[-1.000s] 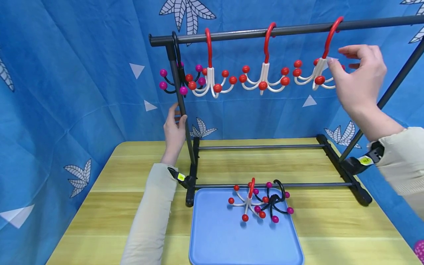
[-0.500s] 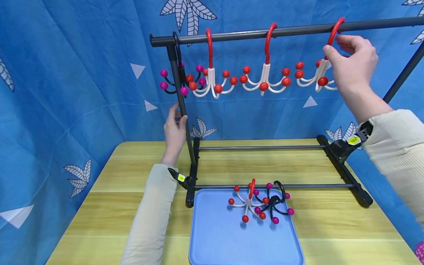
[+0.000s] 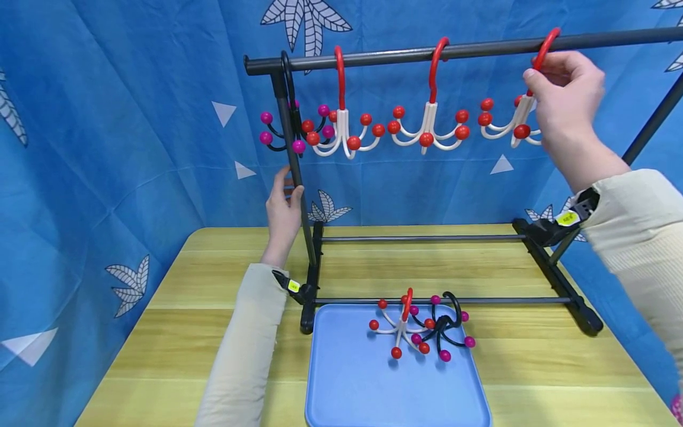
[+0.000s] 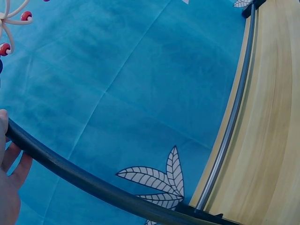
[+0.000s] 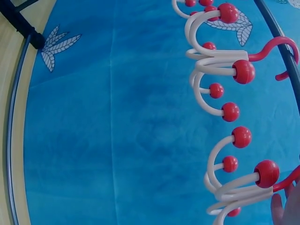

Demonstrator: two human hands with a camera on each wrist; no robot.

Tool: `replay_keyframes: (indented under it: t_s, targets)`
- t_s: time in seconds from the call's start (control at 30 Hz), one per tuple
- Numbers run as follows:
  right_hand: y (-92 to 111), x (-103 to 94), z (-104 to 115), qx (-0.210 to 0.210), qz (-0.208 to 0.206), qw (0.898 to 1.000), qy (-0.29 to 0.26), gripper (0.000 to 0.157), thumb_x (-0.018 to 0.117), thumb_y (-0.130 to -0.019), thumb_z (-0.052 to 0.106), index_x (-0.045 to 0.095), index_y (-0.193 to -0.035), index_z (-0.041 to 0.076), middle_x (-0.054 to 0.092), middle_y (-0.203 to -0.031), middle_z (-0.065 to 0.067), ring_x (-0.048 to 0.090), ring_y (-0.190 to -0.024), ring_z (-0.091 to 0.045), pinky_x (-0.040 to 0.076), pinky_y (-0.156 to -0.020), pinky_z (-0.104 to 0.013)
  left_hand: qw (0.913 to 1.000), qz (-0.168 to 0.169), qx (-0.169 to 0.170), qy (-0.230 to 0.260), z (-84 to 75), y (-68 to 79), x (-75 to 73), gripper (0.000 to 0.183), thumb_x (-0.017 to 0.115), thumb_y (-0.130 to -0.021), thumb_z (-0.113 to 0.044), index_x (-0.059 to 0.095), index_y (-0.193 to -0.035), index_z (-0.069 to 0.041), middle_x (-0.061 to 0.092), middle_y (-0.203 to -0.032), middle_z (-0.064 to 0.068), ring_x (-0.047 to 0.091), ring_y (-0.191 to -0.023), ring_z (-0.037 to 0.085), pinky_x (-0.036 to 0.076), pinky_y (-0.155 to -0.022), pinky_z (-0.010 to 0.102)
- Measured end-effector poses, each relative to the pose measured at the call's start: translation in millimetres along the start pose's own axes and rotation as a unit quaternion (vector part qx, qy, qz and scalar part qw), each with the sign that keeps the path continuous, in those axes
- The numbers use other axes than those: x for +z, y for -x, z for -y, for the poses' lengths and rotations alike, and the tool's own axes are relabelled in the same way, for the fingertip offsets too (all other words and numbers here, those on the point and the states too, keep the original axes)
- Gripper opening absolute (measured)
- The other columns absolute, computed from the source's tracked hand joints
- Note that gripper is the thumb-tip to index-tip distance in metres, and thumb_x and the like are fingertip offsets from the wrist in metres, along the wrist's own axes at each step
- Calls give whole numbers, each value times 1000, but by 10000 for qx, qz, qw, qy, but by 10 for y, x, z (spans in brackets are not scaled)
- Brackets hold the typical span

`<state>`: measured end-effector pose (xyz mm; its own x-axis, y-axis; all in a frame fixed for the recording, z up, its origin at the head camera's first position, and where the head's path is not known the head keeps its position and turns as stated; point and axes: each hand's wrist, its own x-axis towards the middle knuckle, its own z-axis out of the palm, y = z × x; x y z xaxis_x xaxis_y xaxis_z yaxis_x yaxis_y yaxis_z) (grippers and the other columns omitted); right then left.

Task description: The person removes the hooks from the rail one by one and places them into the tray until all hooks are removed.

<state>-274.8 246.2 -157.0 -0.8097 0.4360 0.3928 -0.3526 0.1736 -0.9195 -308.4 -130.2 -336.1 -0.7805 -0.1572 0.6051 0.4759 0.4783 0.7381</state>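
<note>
In the head view, my left hand [image 3: 283, 216] holds the left post [image 3: 297, 173] of a dark clothes rack, thumb in front and fingers behind. My right hand [image 3: 573, 98] pinches the red hook of the rightmost white hanger [image 3: 524, 112], which hangs from the top rail [image 3: 491, 50]. Red balls tip this hanger's curved arms. In the right wrist view, fingers [image 5: 277, 208] show beside that hook at the lower right edge. Two similar red-and-white hangers, a middle one [image 3: 428, 124] and a left one [image 3: 342, 127], hang farther left. A black hanger [image 3: 291, 110] with magenta balls hangs by the post.
A blue tray [image 3: 395, 397] lies on the wooden table [image 3: 160, 332], partly in front of the rack's lower front bar [image 3: 512, 300]. On it sit a red-and-white hanger [image 3: 401, 326] and a black hanger [image 3: 441, 324], overlapping. Blue patterned cloth [image 3: 160, 118] covers the back.
My right hand has moved left and up from beside the rightmost hanger and its fingers have come around the red hook. My left hand has stayed on the post.
</note>
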Motion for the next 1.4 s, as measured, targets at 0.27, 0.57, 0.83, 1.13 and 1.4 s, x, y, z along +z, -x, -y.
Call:
replay_keyframes:
  t_s: [0.27, 0.57, 0.83, 1.13, 1.4]
  targets:
    - [36, -52, 116, -129, 29, 9998, -132, 29, 67, -82, 21, 63, -110, 14, 50, -102, 8, 47, -92, -3, 38, -92, -21, 10000, -10, 39, -19, -7, -26, 12, 59, 44, -85, -47, 40, -134, -14, 57, -107, 15, 58, -95, 27, 48, -81, 40]
    - [33, -132, 165, -362, 29, 9991, -203, 32, 68, -80, 24, 64, -110, 15, 51, -106, 7, 48, -96, -3, 39, -91, -21, 9999, 78, -46, -75, 3, 0, -1, 53, 47, -88, -39, 39, -135, -16, 57, -108, 14, 57, -95, 27, 47, -81, 40]
    - [175, -132, 237, -960, 140, 9943, -439, 30, 68, -81, 20, 64, -109, 11, 55, -107, 4, 53, -93, -6, 41, -88, -20, 9999, 103, -105, 7, -27, -3, -13, 56, 45, -86, -44, 39, -135, -17, 56, -108, 13, 57, -96, 26, 48, -81, 40]
    - [470, -194, 85, -952, 415, 9893, -1025, 34, 73, -75, 18, 65, -106, 5, 59, -103, -2, 58, -88, -9, 44, -79, -17, 9999, 41, -98, -15, 2, 22, -18, 52, 47, -89, -37, 39, -135, -15, 56, -108, 14, 57, -96, 28, 47, -81, 41]
    - [748, -210, -151, -889, 725, 9913, -647, 30, 70, -79, 14, 65, -107, 6, 64, -104, -2, 60, -89, -9, 46, -71, -13, 10000, 26, -92, 3, -30, 11, -12, 52, 47, -88, -39, 40, -134, -15, 56, -108, 14, 57, -96, 27, 47, -81, 40]
